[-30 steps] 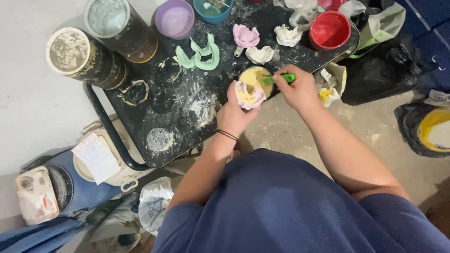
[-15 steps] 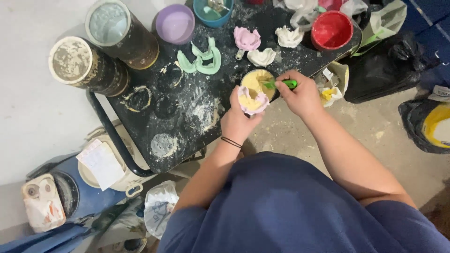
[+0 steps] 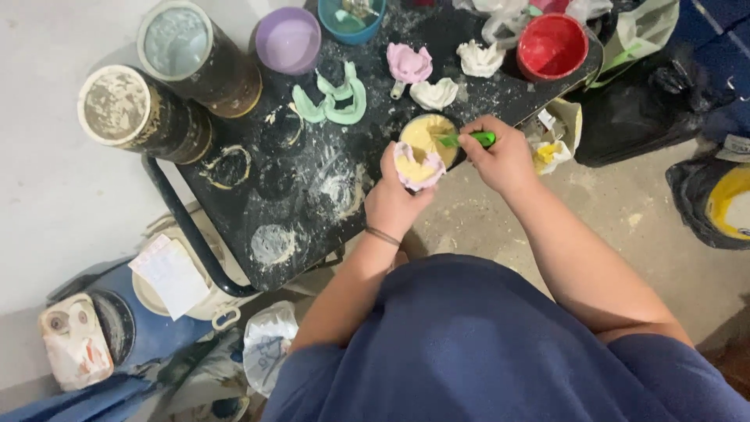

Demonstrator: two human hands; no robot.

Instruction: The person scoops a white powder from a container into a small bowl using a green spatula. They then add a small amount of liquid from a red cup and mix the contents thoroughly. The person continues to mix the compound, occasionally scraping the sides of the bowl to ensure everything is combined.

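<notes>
**Pink mould held at the table's near edge, beside the yellow mix**

The pink mould [image 3: 416, 166], filled with yellow paste, sits in the left hand [image 3: 396, 195], whose fingers curl up around its underside and cup it. It hangs right at the near edge of the black table [image 3: 297, 187], touching the rim of the small bowl of yellow mix [image 3: 426, 133]. The right hand [image 3: 504, 160] has its fingers pressed together around a green-handled tool [image 3: 469, 139], whose tip dips into that bowl.

Both hands work at the table's near right corner. Bare floor lies open to the right of them, while the table's middle, dusted with white rings, is the widest free patch of top.

Counted on the far side: two green arch-shaped trays [image 3: 336, 94], just overlapping; one more pink mould [image 3: 408, 62]; two white casts [image 3: 457, 74] near each other; one red bowl [image 3: 551, 45], one purple bowl [image 3: 289, 39] and one teal bowl [image 3: 355, 16]; two tall dark canisters [image 3: 156, 86] with pale crusted tops at the left corner.

Below the table's left edge, a white paper slip [image 3: 170, 273] lies on a round white lid, next to a blue container. Dark bags [image 3: 641, 101] crowd the right.
</notes>
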